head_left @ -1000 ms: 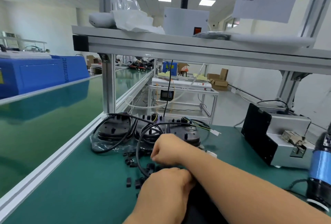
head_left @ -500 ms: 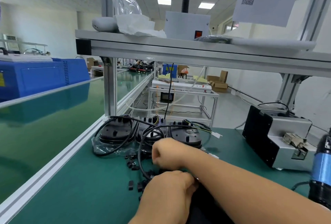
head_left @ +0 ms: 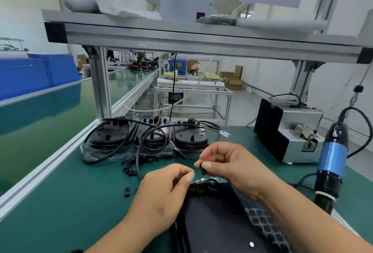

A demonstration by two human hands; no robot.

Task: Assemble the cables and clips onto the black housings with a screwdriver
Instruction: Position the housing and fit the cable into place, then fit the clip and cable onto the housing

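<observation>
Pinching a small black clip [head_left: 202, 170] between thumb and forefinger, the right grip [head_left: 228, 163] holds it just over the far end of the black housing [head_left: 218, 218] at the near edge of the bench [head_left: 66, 202], beside the curled left grip [head_left: 163, 192], whose contents cannot be told.

On the green bench mat [head_left: 60, 202], three round black plastic housings [head_left: 189, 139] sit in a row at the far edge, under the aluminium-frame shelf [head_left: 181, 36]. Looped black cables [head_left: 139, 151] lie over them, with small black plastic clips [head_left: 129, 169] scattered just nearer. A flat black housing [head_left: 212, 218] lies at the near edge, the left hand [head_left: 161, 192] at its left. The right hand [head_left: 228, 163], over its far end, pinches a single black clip [head_left: 202, 170]. A grey metal box [head_left: 298, 131] stands far right, and the blue-banded electric screwdriver [head_left: 333, 157] is upright nearer.
</observation>
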